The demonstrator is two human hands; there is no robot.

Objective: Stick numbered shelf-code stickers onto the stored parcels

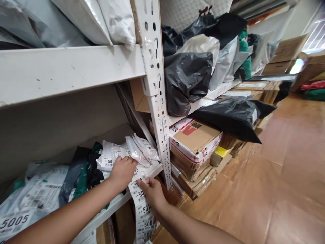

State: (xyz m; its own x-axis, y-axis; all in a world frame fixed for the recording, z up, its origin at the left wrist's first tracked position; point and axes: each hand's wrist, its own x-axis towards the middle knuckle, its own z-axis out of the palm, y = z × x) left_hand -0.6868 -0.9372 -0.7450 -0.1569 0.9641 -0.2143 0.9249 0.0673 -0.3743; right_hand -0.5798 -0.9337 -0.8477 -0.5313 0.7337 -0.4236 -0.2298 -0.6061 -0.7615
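A long strip of white printed labels (143,208) runs over the shelf's front edge and hangs down, with numbers such as 5008 on it. My right hand (153,195) is closed on the strip's right edge, thumb and fingers pinching it just in front of the shelf. On the shelf, my left hand (124,173) has its fingers curled at the strip's upper end, against small white plastic parcels (111,154). What lies under those fingers is hidden. Another slim clear-wrapped parcel (138,150) rests just beyond them.
A perforated white shelf post (158,101) stands right of my hands, and a shelf beam (71,69) crosses above. Bagged parcels (38,196) fill the lower shelf's left. Cartons (195,139) and a black bag (233,115) are stacked at right, over wooden flooring (286,176).
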